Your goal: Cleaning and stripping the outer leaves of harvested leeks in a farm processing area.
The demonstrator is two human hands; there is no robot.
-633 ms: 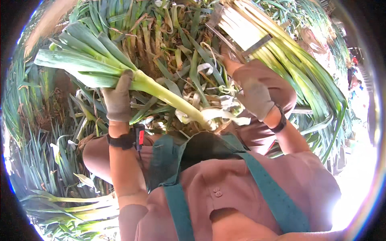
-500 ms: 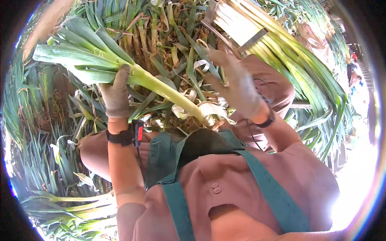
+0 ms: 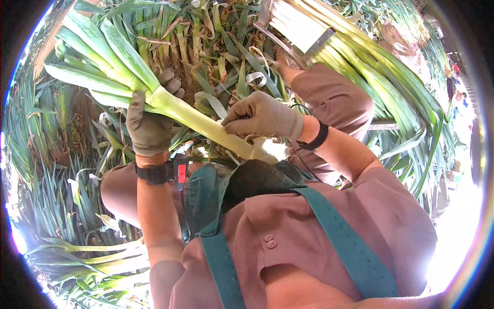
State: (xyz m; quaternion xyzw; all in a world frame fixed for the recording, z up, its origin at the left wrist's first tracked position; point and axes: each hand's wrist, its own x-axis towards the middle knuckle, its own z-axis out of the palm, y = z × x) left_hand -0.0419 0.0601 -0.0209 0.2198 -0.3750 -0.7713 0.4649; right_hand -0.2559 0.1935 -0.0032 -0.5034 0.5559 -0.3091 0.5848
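A thick leek (image 3: pixel 198 119) slants across in front of me, its green leaves fanned to the upper left and its pale end toward my lap. My left hand (image 3: pixel 149 121), in a grey-brown glove, is wrapped round it just below the leaves. Over the pale shank is my gloved right hand (image 3: pixel 265 117), its fingers bent and pinched together at the leek's side. What sits between those fingertips is too small to make out. A pale strip of peeled layer (image 3: pixel 270 150) hangs near the leek's lower end.
A metal frame (image 3: pixel 319 44) at the upper right holds a stack of trimmed leeks (image 3: pixel 378 77). Untrimmed leeks (image 3: pixel 56 108) are heaped along the left, and a few pale ones (image 3: pixel 110 262) lie at the lower left. Leaf scraps (image 3: pixel 252 77) litter the ground ahead.
My right hand has come down and left from beside the leek onto its shank, and its fingers have closed. The left hand keeps its hold, with the leek turned slightly.
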